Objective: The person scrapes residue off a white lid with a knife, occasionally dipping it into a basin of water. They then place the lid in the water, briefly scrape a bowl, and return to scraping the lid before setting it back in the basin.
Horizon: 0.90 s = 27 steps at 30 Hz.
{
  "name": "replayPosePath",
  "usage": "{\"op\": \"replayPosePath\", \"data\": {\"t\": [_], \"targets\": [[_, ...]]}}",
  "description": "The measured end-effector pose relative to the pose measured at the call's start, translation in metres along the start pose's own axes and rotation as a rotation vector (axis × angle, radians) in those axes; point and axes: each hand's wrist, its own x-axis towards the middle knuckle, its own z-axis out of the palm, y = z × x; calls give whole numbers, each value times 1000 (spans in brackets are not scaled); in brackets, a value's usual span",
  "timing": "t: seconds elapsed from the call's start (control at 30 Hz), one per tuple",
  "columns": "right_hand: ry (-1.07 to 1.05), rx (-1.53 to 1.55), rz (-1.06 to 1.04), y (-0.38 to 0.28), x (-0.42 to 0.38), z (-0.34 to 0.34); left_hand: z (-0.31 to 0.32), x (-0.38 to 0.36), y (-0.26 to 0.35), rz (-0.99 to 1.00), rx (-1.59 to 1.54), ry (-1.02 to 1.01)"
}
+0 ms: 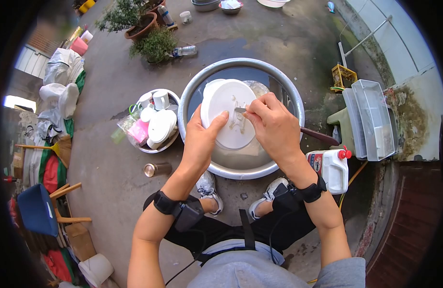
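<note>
Over the large metal basin [189, 81], my left hand [202, 132] grips a round white plastic lid [220, 113] by its left edge, thumb on its face. Pale scraps or residue [237, 124] cling near the lid's middle. My right hand [274, 122] is closed around what looks like a knife; its metal tip [240, 109] touches the lid, and a dark brown handle [320, 136] sticks out to the right behind the hand. Most of the blade is hidden by my fingers. Another pale piece [213, 86] shows behind the lid. Water fills the basin.
To the left stands a bowl [154, 150] of white cups, lids and a pink item. A metal canister [156, 169] lies near my feet. On the right are a white jug with red cap [334, 170] and clear plastic bins [373, 120]. Potted plants [156, 44] stand ahead.
</note>
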Motion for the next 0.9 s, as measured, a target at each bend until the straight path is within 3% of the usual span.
{"op": "replayPosePath", "data": {"t": [0.17,0.33,0.47,0.57,0.63,0.8,0.9], "targets": [[31,-63,7,9,8,1,2,6,1,-36,-20,-17],[-21,45,-141,11,13,8,-6,20,5,-15,-11,9],[37,4,-45,17,22,10,-4,28,1,-25,-43,-13],[34,-79,-78,14,27,12,-5,38,1,-7,-36,-14],[-3,-48,-205,12,27,15,-9,44,7,-13,-43,-16],[93,-92,-137,19,32,18,-5,44,10,-59,-78,-46],[67,-97,-218,20,33,18,-3,49,13,-33,-109,-27]]}}
